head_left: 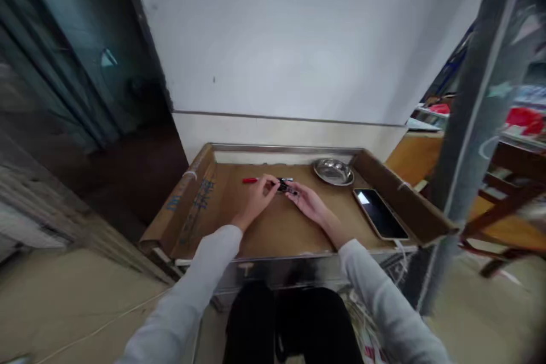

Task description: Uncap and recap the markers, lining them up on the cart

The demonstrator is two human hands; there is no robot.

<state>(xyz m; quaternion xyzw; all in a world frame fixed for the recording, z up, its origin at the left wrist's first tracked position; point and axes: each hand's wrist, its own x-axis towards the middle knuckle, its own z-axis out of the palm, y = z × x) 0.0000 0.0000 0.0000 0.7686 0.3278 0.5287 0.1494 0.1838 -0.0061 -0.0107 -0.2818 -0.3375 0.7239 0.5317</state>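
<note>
We are, as we judge, in a step of close handling: a small dark object (283, 187) is between our two hands, low over the cardboard (290, 236). The fingers of our left hand (261, 196) are pinched together on its one end, and the fingers of our right hand (312, 205) are closed around the other. What it is exactly, we cannot tell. The next move calls, we think, for a steady grip. A red pen (249, 180) lies just beside the left fingers, partly hidden, and could be pushed. The metal bowl (334, 172) and the phone (379, 214) are to the right, apart and not obstructing us.
</note>
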